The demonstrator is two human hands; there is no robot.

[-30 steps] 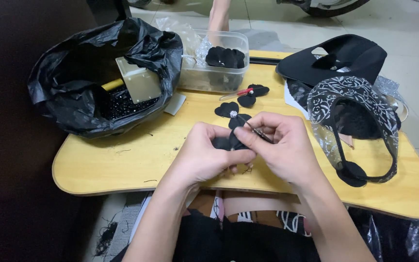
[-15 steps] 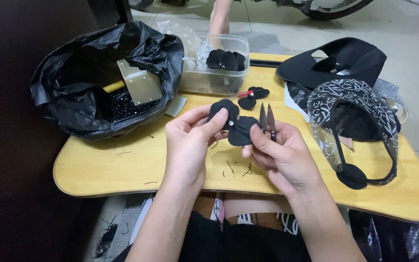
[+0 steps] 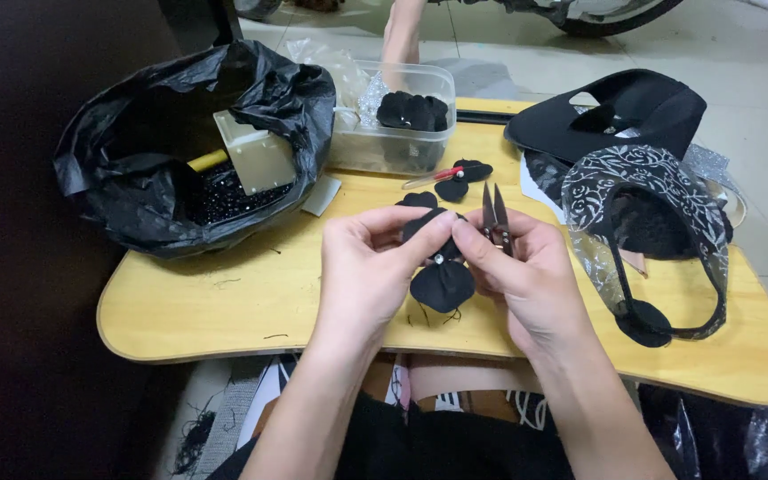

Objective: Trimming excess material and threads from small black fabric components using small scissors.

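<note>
A black fabric flower [image 3: 442,277] with a small silver bead at its middle hangs between both hands above the yellow wooden lap table [image 3: 251,298]. My left hand [image 3: 371,267] pinches its upper petals between thumb and fingers. My right hand [image 3: 526,276] pinches the same flower from the right and also holds small thread snips [image 3: 494,212], blades pointing up and away. More black petals [image 3: 455,182] and a red-handled tool [image 3: 433,176] lie on the table just beyond the hands.
A black plastic bag [image 3: 171,142] with a beige box and dark beads sits at the left. A clear plastic tub [image 3: 397,124] holds black flowers. Black and silver-patterned fabric pieces [image 3: 646,204] lie at the right. Another person's leg [image 3: 402,31] stands behind the table.
Both hands have lifted the flower off the table and turned it. The snips in my right hand went from hidden low to pointing upward.
</note>
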